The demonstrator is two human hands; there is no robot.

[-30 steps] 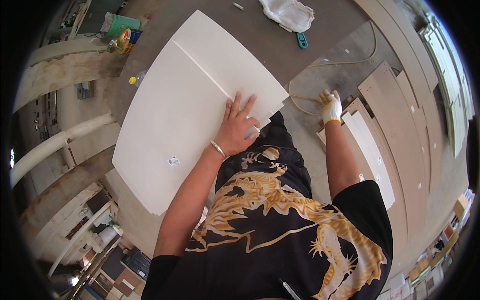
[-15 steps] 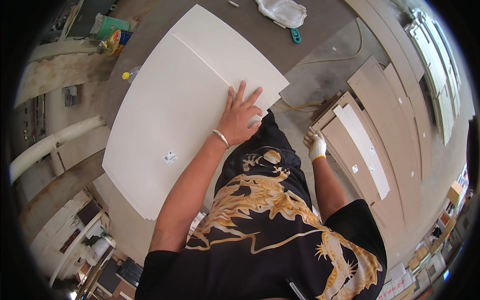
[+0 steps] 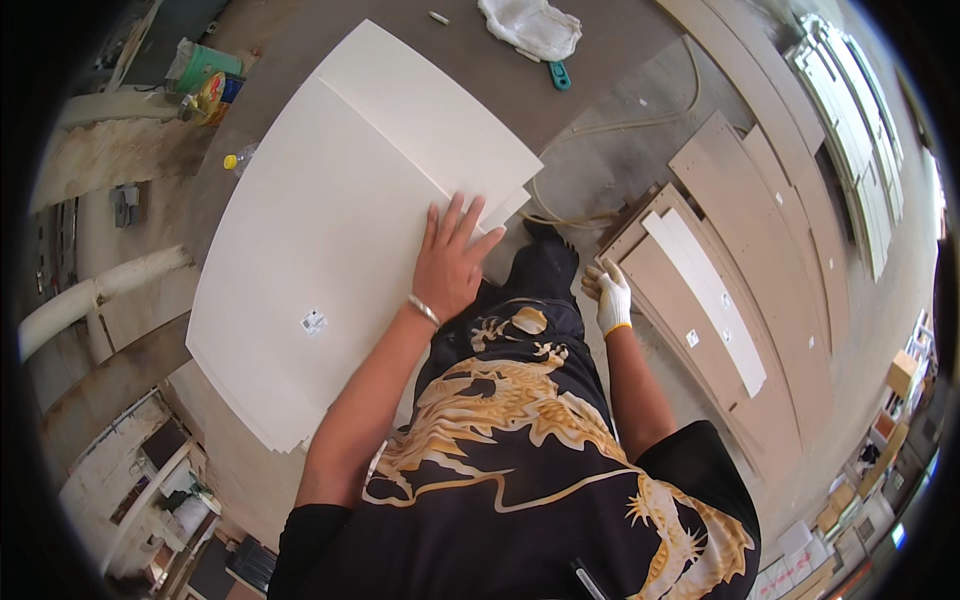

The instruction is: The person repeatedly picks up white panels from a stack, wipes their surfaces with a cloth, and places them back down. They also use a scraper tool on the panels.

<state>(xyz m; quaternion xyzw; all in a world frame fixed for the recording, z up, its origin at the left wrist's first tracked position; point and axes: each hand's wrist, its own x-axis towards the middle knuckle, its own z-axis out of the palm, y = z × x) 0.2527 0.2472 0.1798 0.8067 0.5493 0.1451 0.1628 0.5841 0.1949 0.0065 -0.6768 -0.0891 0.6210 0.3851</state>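
Well, one table [image 3: 580, 35], white panel [image 3: 320, 200] on top

One green bucket [image 3: 212, 70], contents unclear. My left hand [image 3: 449, 270] spreads on the panel, thumb hidden; whether it grips, I can't tell. My gloved right hand [image 3: 611, 296] hangs half-uncurled, nothing showing in it. One yellow-capped bottle [image 3: 245, 160].

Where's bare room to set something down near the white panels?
There's bare table between the white panels and the white cloth, and bare floor inside the hose bend, left of the brown boards. It's crowded along the panels' left edge, by the yellow-capped bottle, and around the right hand, beside the boards.
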